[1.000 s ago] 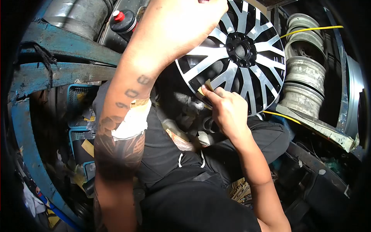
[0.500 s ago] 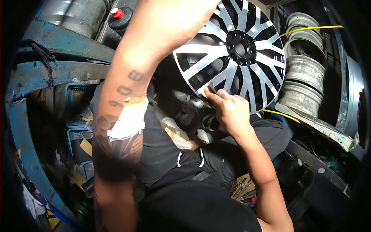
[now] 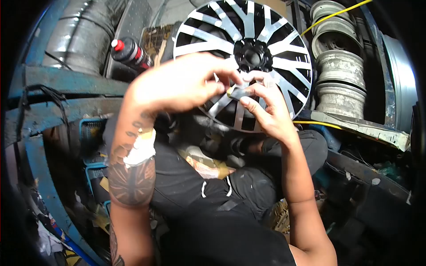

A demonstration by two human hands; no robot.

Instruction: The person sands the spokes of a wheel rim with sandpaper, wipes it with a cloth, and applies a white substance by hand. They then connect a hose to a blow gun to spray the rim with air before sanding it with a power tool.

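Observation:
In front of me a black and silver multi-spoke wheel rim [image 3: 249,20] stands tilted, its dark hub facing me. My right hand [image 3: 271,108] pinches a small folded piece of sandpaper [image 3: 240,92], grey with a yellowish edge, between thumb and fingers over the lower spokes. Close against it on the left is my left hand [image 3: 202,80], slightly blurred. Its thumb and curled fingers are apart, the tips beside the sandpaper; whether they touch it is hard to see. A white patch [image 3: 141,150] is on my left forearm.
Worn steel rims [image 3: 339,73] are stacked at right, behind a metal ledge [image 3: 368,131]. A yellow hose [image 3: 335,17] runs past the wheel. At left are a blue metal frame [image 3: 71,84], a black bottle with a red cap [image 3: 128,52] and blue baskets [image 3: 91,133].
My left hand has come down from the top edge to my right hand. The right hand has lifted the sandpaper up from the wheel's lower edge. The view has shifted slightly.

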